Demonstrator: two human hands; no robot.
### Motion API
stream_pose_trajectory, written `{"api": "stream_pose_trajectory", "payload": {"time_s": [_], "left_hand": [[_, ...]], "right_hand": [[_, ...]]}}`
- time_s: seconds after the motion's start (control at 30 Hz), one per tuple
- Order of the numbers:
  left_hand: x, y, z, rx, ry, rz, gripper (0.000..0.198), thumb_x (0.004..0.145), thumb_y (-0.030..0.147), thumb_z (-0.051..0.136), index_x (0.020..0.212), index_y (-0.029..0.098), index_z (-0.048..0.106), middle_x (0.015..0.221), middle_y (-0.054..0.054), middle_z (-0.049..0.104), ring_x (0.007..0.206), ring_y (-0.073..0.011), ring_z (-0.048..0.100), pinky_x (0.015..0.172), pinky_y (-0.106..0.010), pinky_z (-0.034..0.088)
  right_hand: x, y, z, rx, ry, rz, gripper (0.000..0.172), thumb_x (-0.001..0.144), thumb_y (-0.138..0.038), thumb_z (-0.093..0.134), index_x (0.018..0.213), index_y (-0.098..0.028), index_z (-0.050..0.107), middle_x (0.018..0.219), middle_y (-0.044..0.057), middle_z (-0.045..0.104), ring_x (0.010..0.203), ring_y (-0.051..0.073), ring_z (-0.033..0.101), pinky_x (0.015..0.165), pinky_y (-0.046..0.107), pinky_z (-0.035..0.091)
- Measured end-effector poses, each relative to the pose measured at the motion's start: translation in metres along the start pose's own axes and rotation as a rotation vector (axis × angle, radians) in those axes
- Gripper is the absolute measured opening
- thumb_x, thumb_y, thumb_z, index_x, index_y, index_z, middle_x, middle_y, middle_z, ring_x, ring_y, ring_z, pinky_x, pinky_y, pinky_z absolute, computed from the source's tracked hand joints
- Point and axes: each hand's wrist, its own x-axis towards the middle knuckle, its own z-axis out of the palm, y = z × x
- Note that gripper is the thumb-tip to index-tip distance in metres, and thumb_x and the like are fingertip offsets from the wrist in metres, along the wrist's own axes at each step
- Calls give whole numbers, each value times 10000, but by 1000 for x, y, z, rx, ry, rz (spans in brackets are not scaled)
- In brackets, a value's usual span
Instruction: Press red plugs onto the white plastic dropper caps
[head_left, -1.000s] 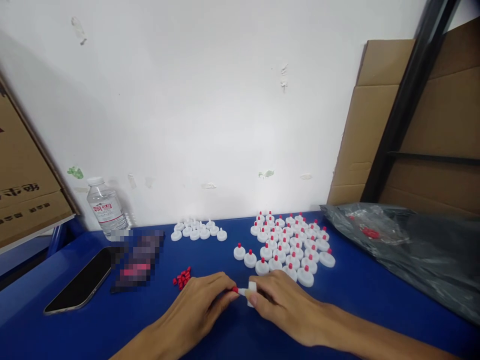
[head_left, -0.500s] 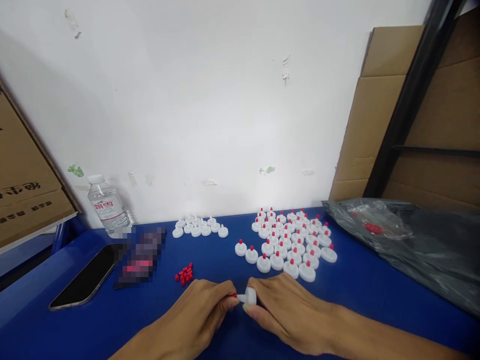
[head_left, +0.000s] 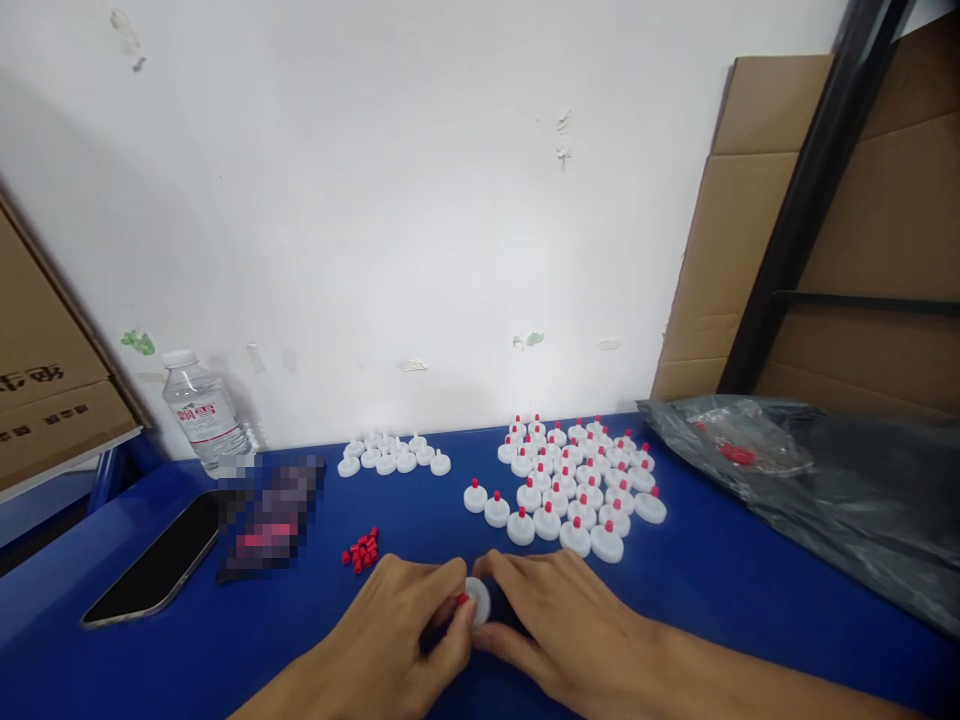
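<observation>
Between my hands is a white nozzle cap (head_left: pixel 481 603), its round base turned partly toward me. My left hand (head_left: pixel 405 625) pinches the small red tip cap (head_left: pixel 463 599) at the nozzle end with thumb and index finger. My right hand (head_left: pixel 570 625) has its thumb and index finger at the lower and upper rim of the white base. Just beyond my left hand lies a small pile of red tip caps (head_left: pixel 361 552). White nozzle caps without red tips (head_left: pixel 406 462) stand by the wall. A large group of red-tipped white caps (head_left: pixel 574 540) stands beyond my right hand.
At the left lie a phone (head_left: pixel 154 560) and a blurred dark packet (head_left: pixel 274 520), with a water bottle (head_left: pixel 204 415) by the wall. A grey plastic bag (head_left: pixel 847 500) covers the table's right side. Cardboard (head_left: pixel 739 230) leans at the back right.
The white cap has turned from side-on to show more of its round face and has shifted slightly left. The red tip now appears in front of the base. The view has shifted a little.
</observation>
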Motion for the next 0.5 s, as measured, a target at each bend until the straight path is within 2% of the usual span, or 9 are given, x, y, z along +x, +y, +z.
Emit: {"api": "stream_pose_trajectory", "payload": {"time_s": [0.07,0.13,0.27,0.33,0.5], "left_hand": [[1,-3,-1,9,-16,-42,312,1011,255,388,710,236,307,584,63,406,484,-127,371,522,-293,237],[2,-7,-3,20,-37,-104,318,1014,266,391,708,235,312,587,59,425,487,-128,374,519,-290,228],[5,-13,-4,80,-61,-147,305,1007,265,405,713,231,332,587,57,455,495,-133,388,533,-289,234],[6,-13,-3,85,-58,-166,305,1027,281,398,728,229,379,599,53,486,516,-138,438,551,-286,259],[4,-9,-7,-24,-58,-144,303,1092,305,306,991,252,587,799,30,656,677,-156,607,645,-283,366]], "right_hand": [[0,-1,2,15,15,33,305,1016,-499,582,1198,-262,527,1082,19,708,945,285,689,773,357,426],[0,0,4,20,35,65,302,991,-459,622,1181,-252,512,1013,19,706,894,276,688,750,346,419],[0,2,6,16,88,97,152,1006,-334,548,1091,-230,479,802,-23,663,663,200,636,640,303,361],[0,2,6,13,78,58,80,1009,-304,518,1041,-238,485,758,-40,656,623,182,626,607,292,333],[-2,-3,5,3,29,-61,57,977,-253,549,1031,-270,541,908,-52,732,770,192,711,682,289,380]]}}
